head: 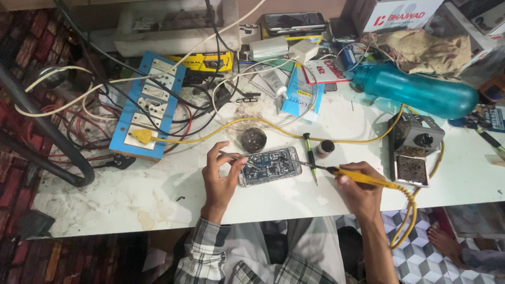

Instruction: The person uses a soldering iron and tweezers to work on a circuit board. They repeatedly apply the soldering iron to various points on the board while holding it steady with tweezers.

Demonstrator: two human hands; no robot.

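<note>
While the far-left edge of the white worktable (131, 194) is a tangle of red, black and white cables (84, 121), a blue-framed switch-and-socket board (149, 102) lies tilted beside them, with a yellow plug (141, 137) seated at its near end. Its yellow cord (221, 134) runs right across the tabletop.

Person's left hand (220, 176) comes next: fingers pinched around thin metal tweezers (235, 156), tips resting on the left part of an opened phone (270, 166) (back cover off, circuit board exposed). Phone lies flat near the table's near edge, between the two hands. Just far of it sits a small round dark tin (253, 139).

Right of the phone, a dark-handled screwdriver (310, 156) lies loose on the table, and a small dark bottle (325, 148) stands just beside it.

Right hand (360, 189) is closed in a pen grip on a yellow-handled soldering iron (363, 178); the tip points left and meets the phone's right edge. Iron's yellow cable loops off the near edge of the table past the wrist.

Further right, a grey soldering-iron stand (415, 152) with a dirty sponge tray sits near the right hand. Far of that, a teal plastic water bottle (421, 90) lies on its side. Far edge is clutter: boxes, a white charger (268, 48), a crumpled cloth (426, 50).

Checked sleeve (205, 252) covers the left forearm; right forearm is bare.
</note>
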